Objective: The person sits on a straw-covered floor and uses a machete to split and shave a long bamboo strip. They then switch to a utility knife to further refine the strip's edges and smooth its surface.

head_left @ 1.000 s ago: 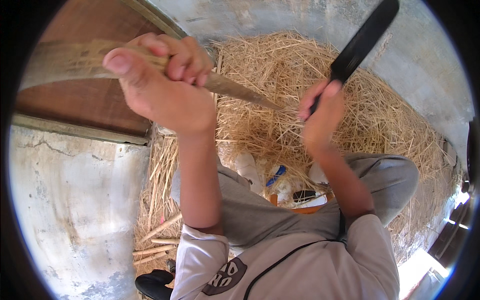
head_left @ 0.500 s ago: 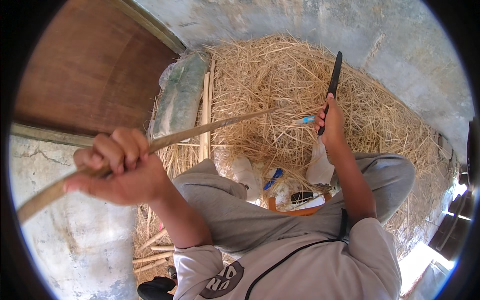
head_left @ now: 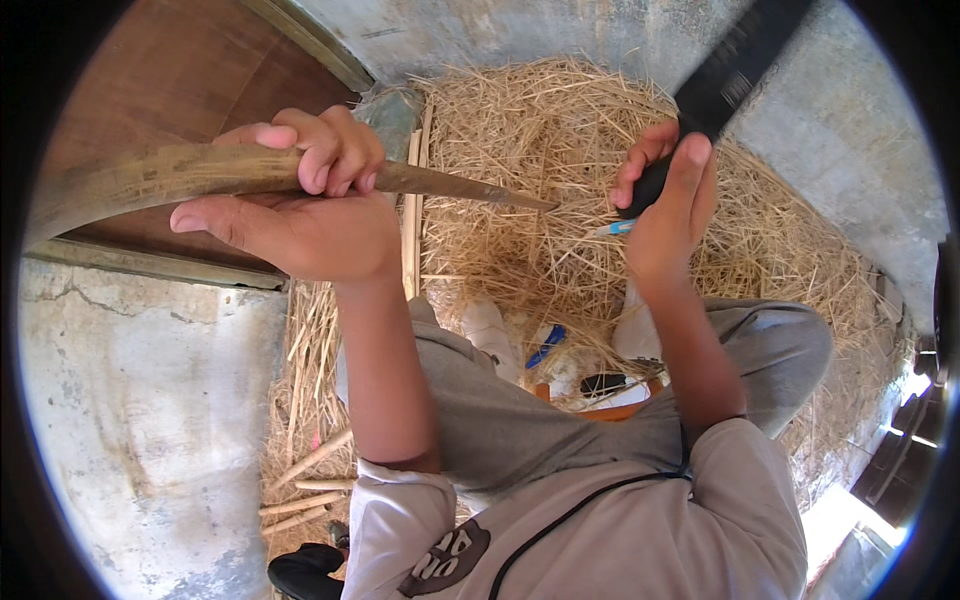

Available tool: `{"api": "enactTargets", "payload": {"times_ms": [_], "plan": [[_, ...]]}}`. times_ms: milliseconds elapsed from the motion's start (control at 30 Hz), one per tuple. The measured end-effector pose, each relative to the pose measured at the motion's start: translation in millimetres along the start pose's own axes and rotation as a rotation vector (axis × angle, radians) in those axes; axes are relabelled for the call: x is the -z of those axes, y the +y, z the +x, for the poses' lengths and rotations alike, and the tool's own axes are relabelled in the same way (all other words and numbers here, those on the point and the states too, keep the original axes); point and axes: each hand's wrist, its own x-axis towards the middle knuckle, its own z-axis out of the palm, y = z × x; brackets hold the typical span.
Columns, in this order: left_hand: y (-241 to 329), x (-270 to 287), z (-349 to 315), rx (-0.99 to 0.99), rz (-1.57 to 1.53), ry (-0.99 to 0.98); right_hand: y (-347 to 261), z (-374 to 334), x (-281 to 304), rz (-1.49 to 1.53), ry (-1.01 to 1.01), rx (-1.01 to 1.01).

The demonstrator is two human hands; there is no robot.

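My left hand (head_left: 345, 235) is wrapped round a long, slightly curved wooden strip (head_left: 450, 185). The strip's thick end runs off to the left and its thin tip points over the straw. In my right hand (head_left: 670, 235) is a large knife (head_left: 745, 65) with a broad black blade, held by its dark handle. Its blade slants up and away to the right, apart from the strip. Just beneath the right hand, a slim light-blue object (head_left: 616, 228) shows against the straw; its kind is unclear.
Straw (head_left: 560, 130) covers the floor up to the grey wall (head_left: 550, 30). Between my feet lie a blue tool (head_left: 545, 346), a black object (head_left: 603, 384) and an orange edge (head_left: 625, 411). Pale sticks (head_left: 300, 510) lie at lower left, below a brown wooden panel (head_left: 180, 80).
My left hand has moved up and right with the wooden strip, which now lies more level. The knife has come up closer, its broad side now showing.
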Motion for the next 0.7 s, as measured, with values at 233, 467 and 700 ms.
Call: {"api": "enactTargets", "payload": {"times_ms": [233, 467, 700], "plan": [[-34.3, 22.5, -14.1, 0.007, 0.011, -0.013, 83.3, -65.3, 14.9, -0.350, -0.212, -0.756], [-69.5, -13.4, -45.0, 0.032, 0.101, -0.038, -15.2, 24.1, 46.7, -0.100, -0.079, -0.279], [6.5, -18.3, -3.1, 0.018, -0.011, -0.236, -26.0, 23.0, 70.9, 0.057, 0.127, -0.416]]}}
